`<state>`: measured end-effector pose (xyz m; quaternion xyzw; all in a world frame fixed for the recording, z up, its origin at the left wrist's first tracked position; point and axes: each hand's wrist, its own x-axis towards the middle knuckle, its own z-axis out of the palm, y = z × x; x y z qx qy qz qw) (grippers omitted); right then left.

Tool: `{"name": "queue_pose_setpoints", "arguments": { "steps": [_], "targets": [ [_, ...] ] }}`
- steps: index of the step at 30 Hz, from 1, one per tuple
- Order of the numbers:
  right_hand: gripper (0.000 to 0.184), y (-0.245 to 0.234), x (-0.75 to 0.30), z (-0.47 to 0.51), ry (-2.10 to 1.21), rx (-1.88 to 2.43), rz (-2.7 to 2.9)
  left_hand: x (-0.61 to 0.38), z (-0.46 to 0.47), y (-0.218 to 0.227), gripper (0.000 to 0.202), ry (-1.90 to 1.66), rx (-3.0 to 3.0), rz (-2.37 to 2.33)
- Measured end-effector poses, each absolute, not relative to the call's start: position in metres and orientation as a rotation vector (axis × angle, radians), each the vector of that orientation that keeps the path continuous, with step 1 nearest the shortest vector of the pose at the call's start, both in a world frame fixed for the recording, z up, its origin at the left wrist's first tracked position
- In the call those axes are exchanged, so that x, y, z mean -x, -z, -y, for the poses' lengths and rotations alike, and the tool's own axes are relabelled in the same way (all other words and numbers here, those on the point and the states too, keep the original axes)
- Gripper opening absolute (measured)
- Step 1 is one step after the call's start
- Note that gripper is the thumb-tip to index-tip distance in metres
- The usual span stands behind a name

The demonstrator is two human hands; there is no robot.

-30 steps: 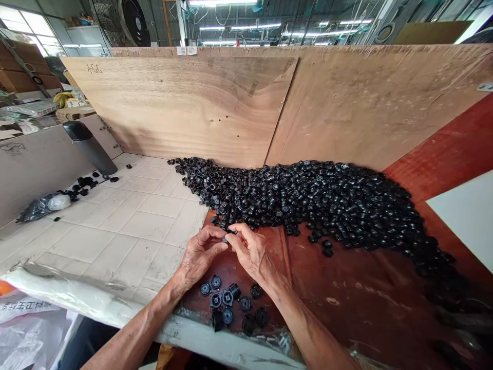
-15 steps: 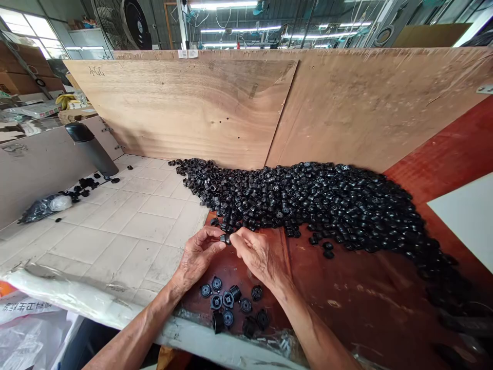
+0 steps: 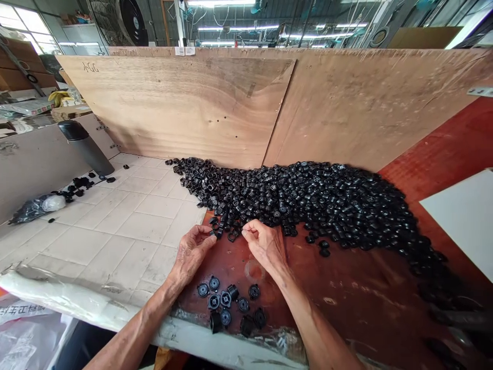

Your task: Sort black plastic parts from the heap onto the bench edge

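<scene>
Nearest the counter's (image 3: 346, 308) front edge, at 6 o'clock, a small cluster of black caps (image 3: 229, 303) is laid out. Just beyond, the left hand (image 3: 190, 254) and right hand (image 3: 265, 244) are rested palm-down, wrists bent, fingertips at the near fringe of the big pile of caps (image 3: 308, 200). Each grip is narrowed to a thumb-and-forefinger pinch; whether a cap is held cannot be told. Such caps are judged light, stiff and smooth, best pinched across the rim. At 10 o'clock a dark flask (image 3: 82, 146) is stood.
</scene>
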<state>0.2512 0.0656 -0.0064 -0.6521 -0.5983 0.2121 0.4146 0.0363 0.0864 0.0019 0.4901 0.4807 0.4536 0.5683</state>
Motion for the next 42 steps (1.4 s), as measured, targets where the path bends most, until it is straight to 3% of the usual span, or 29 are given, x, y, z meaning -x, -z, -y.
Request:
{"name": "queue_pose_setpoints", "arguments": {
  "steps": [2,8,16,22,31,37,42],
  "targets": [
    [0.01,0.012,-0.255,-0.068,-0.504,1.619,1.614,-0.035,-0.088,0.0,0.037,-1.053,-1.142,-1.238],
    [0.034,0.022,-0.241,-0.065,-0.431,1.556,1.822,-0.035,-0.087,0.004,0.027,-0.971,-1.205,-1.285],
    [0.03,0.026,-0.246,-0.068,-0.413,1.48,1.749,-0.037,-0.086,0.001,0.028,-0.937,-1.243,-1.27],
    [0.047,0.032,-0.248,-0.072,-0.327,1.481,1.808,-0.037,-0.085,0.005,0.03,-0.899,-1.188,-1.185],
    [0.026,0.017,-0.28,-0.075,-0.21,1.655,1.57,-0.038,-0.086,0.001,0.033,-0.863,-1.18,-1.204],
    [0.026,0.021,-0.274,-0.073,-0.278,1.651,1.745,-0.039,-0.087,0.004,0.032,-0.855,-1.201,-1.173],
    [0.012,0.027,-0.254,-0.072,-0.148,1.731,1.797,-0.04,-0.087,0.007,0.027,-0.875,-1.195,-1.124]
  ]
}}
